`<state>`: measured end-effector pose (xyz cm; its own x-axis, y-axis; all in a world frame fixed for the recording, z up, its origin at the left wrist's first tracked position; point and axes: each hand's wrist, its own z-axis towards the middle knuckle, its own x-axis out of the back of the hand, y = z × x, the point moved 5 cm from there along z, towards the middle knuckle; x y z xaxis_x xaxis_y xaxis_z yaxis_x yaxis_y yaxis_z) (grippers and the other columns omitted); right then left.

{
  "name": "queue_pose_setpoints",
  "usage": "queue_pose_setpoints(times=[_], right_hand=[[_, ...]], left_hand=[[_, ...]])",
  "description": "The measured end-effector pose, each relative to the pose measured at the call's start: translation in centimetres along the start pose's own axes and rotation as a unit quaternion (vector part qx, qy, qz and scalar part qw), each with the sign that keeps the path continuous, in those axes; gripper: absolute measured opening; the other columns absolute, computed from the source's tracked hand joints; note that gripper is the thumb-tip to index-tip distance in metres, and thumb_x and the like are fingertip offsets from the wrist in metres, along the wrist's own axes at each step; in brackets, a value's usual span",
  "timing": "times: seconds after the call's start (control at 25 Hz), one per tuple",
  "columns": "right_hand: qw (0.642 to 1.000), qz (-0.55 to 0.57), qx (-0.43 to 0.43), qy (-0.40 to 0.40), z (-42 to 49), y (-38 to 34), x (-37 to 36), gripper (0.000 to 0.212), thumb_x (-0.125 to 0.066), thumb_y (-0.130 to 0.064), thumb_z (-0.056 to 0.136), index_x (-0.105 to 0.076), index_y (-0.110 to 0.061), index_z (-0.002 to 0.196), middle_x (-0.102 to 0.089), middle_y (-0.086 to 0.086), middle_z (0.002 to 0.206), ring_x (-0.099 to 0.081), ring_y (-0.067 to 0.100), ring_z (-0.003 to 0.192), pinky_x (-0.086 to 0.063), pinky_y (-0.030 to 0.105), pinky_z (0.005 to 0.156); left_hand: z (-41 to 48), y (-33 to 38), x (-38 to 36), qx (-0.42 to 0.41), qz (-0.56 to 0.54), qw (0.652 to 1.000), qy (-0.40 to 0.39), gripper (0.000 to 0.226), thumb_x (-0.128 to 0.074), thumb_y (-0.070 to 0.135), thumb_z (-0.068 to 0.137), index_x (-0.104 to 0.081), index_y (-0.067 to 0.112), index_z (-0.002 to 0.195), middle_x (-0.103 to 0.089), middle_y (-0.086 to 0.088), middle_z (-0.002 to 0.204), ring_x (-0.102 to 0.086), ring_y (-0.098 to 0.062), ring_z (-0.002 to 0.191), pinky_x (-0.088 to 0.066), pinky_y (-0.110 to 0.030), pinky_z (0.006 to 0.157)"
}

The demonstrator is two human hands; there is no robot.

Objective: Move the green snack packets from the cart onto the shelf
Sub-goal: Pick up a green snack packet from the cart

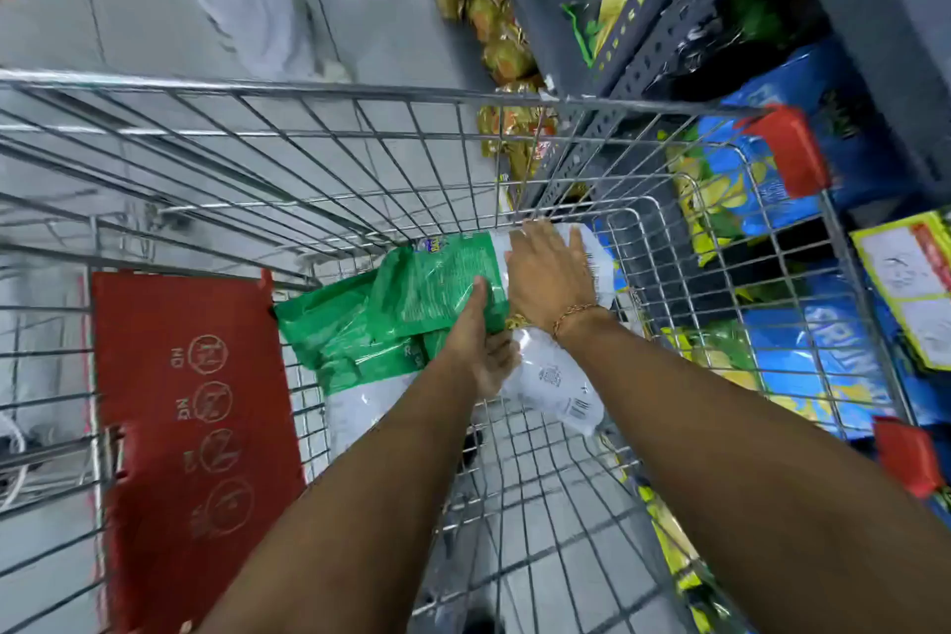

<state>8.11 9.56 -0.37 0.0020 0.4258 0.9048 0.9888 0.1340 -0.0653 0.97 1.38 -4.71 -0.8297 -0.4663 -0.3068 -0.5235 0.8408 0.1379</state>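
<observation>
Here, left hand (481, 340) pinches green packet (442, 283); right hand (550, 273) presses atop.

Even bright light, motion-blurred top edge, wide-angle bowing.

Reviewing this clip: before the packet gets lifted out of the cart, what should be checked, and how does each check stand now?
1. Left hand grips the top green packet, thumb above, fingers beneath: ok.
2. Right hand lies flat on that packet's white end: ok.
3. Packet clear of the cart wire: cannot tell; its far end sits near the front wall.
4. Lower green packets not caught in the grip: cannot tell.
5. Free spot on the shelf: cannot tell, blurred.
</observation>
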Motion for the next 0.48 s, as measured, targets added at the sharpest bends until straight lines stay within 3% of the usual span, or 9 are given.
queue_pose_setpoints(times=[0.04,0.12,0.2,0.28,0.36,0.4,0.48], right_hand=[[1.000,-0.010,-0.002,-0.011,0.2,0.5,-0.1,0.041,-0.039,-0.020,0.091,-0.043,-0.003,0.128,-0.051,0.018,0.136,-0.046,0.034,0.128,-0.024,0.052,0.113],[0.999,-0.021,0.013,0.021,-0.4,1.1,-0.2,0.026,-0.049,-0.012,0.082,-0.055,0.000,0.104,-0.069,0.021,0.099,-0.065,0.037,0.093,-0.048,0.042,0.087],[1.000,0.005,-0.010,-0.023,-1.9,1.0,-0.7,0.014,-0.060,-0.011,0.060,-0.060,-0.006,0.073,-0.068,0.012,0.055,-0.066,0.029,0.051,-0.050,0.026,0.051],[0.999,0.017,-0.041,-0.025,-2.8,1.7,0.7,0.012,-0.062,-0.017,0.051,-0.060,-0.010,0.060,-0.062,0.008,0.040,-0.061,0.025,0.037,-0.045,0.021,0.040],[0.994,0.061,-0.085,0.013,-2.5,3.1,3.1,0.014,-0.055,-0.011,0.075,-0.062,-0.001,0.083,-0.071,0.024,0.067,-0.070,0.037,0.065,-0.054,0.035,0.059],[0.987,0.117,-0.105,0.014,-2.4,4.1,3.7,0.023,-0.049,-0.015,0.086,-0.059,0.001,0.098,-0.070,0.029,0.090,-0.067,0.042,0.086,-0.054,0.041,0.073],[0.974,0.198,-0.112,-0.008,-2.9,4.9,4.0,0.039,-0.045,-0.033,0.091,-0.052,-0.005,0.117,-0.060,0.025,0.121,-0.055,0.041,0.113,-0.046,0.043,0.091]], left_hand=[[0.6,0.3,-0.7,-0.007,-0.024,1.000,0.003,0.058,-0.050,0.066,0.076,-0.061,0.011,0.092,-0.054,-0.004,0.062,-0.044,-0.013,0.058,-0.042,-0.023,0.058],[1.6,0.1,-1.5,-0.019,-0.075,0.997,0.024,0.053,-0.054,0.064,0.075,-0.063,0.012,0.081,-0.055,-0.002,0.056,-0.048,-0.012,0.053,-0.046,-0.023,0.055],[1.6,-0.3,-2.6,-0.046,-0.118,0.992,0.025,0.046,-0.051,0.054,0.083,-0.062,0.012,0.067,-0.060,-0.002,0.051,-0.056,-0.013,0.047,-0.049,-0.021,0.045],[1.1,-0.8,-2.9,-0.075,-0.141,0.987,0.024,0.054,-0.044,0.033,0.094,-0.063,0.011,0.048,-0.057,0.001,0.034,-0.053,-0.007,0.029,-0.042,-0.012,0.033],[-0.7,-1.3,-2.1,-0.110,-0.100,0.987,0.060,0.041,-0.050,0.018,0.092,-0.057,0.014,0.051,-0.053,0.005,0.027,-0.046,-0.002,0.022,-0.035,-0.009,0.028],[-1.8,-1.7,-1.4,-0.117,-0.072,0.988,0.074,0.029,-0.057,0.015,0.088,-0.054,0.013,0.058,-0.057,0.006,0.032,-0.047,-0.001,0.023,-0.035,-0.009,0.028],[-3.6,-2.4,-0.1,-0.136,-0.003,0.988,0.080,0.016,-0.067,0.019,0.080,-0.055,0.014,0.071,-0.063,0.004,0.058,-0.054,0.003,0.031,-0.042,-0.009,0.034]])
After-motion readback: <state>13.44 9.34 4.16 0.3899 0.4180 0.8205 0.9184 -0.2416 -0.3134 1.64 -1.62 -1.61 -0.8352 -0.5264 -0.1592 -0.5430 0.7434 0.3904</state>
